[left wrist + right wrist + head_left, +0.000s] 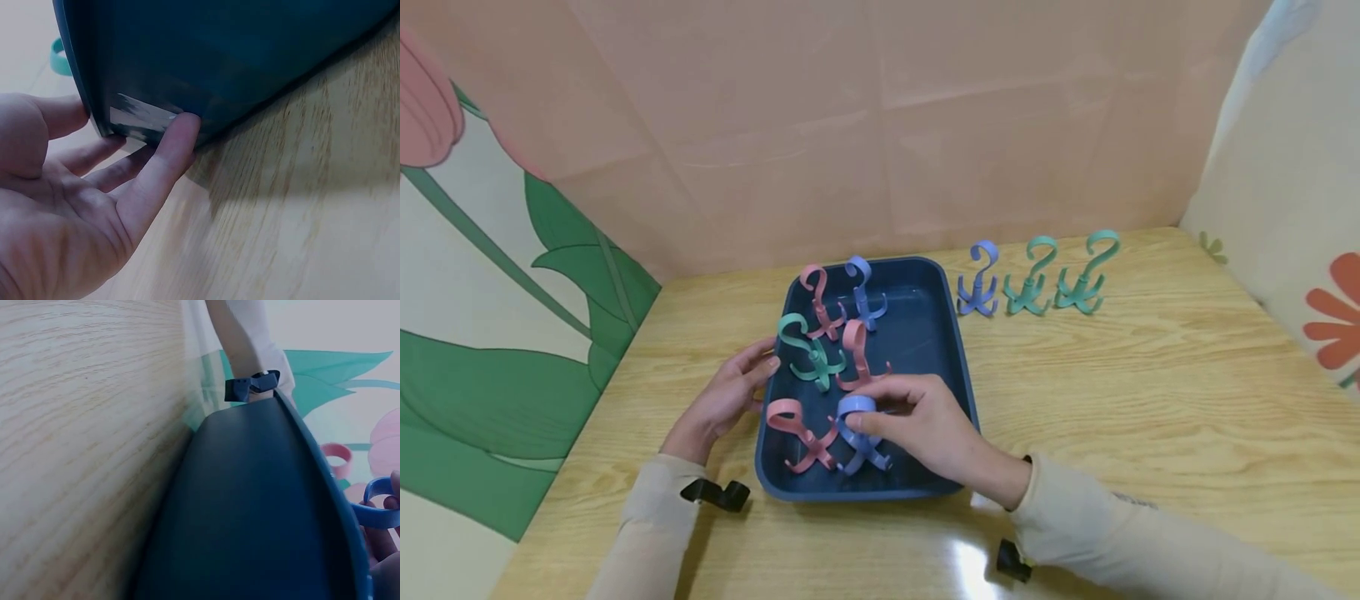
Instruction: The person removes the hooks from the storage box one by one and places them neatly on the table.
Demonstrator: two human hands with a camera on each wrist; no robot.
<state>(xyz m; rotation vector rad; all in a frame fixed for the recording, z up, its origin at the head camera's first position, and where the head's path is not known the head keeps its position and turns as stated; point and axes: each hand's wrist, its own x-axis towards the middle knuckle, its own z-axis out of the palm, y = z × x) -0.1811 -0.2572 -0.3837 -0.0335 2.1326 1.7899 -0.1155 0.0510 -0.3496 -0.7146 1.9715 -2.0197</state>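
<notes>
My right hand (932,425) pinches the curled top of a blue-purple hanging hook (865,454) between thumb and fingers, over the near part of a dark blue tray (957,350). In the right wrist view, the hook's loop (375,515) shows above the tray's rim. My left hand (733,396) rests against the tray's left side. Its thumb touches the rim and its fairly straight fingers meet the outer wall in the left wrist view (119,187). Near the held hook lie a pink hook (811,442), another pink hook (856,350) and a green hook (817,362).
At the tray's far end lie a pink hook (823,312) and a blue-purple hook (865,300). Right of the tray, a blue-purple hook (977,292) and two green hooks (1028,287) stand in a row on the wooden table (1150,400). A pink sheet (880,133) hangs behind.
</notes>
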